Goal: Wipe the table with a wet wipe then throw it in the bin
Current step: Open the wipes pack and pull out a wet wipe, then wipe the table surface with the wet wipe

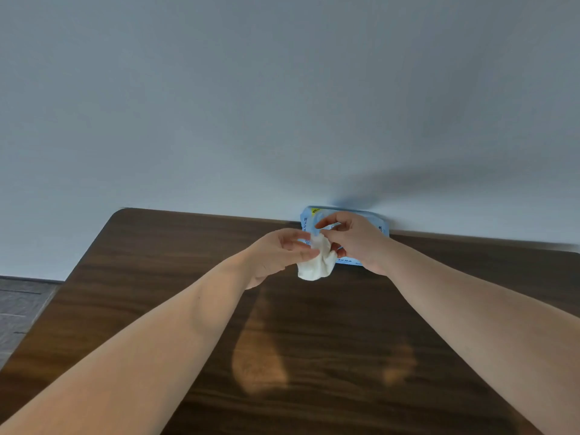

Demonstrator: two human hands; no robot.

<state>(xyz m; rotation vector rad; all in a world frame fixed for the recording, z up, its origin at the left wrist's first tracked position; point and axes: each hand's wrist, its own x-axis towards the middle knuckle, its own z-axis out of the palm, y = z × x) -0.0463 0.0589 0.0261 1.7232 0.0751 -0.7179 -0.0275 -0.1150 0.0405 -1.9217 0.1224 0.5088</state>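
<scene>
Two bare hands meet above a dark wooden table (pixel 157 277). The left hand (pixel 276 255) and right hand (pixel 354 240) both pinch a crumpled white wet wipe (pixel 315 262) between fingers and thumb, just in front of a blue wipes pack (pixel 309 216) lying at the table's far edge against the wall (pixel 282 89).

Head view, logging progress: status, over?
Left hand and right hand both pinching crumpled white wet wipe. Blue wipe pack behind. Dark wooden table unwiped; no bin visible.
</scene>
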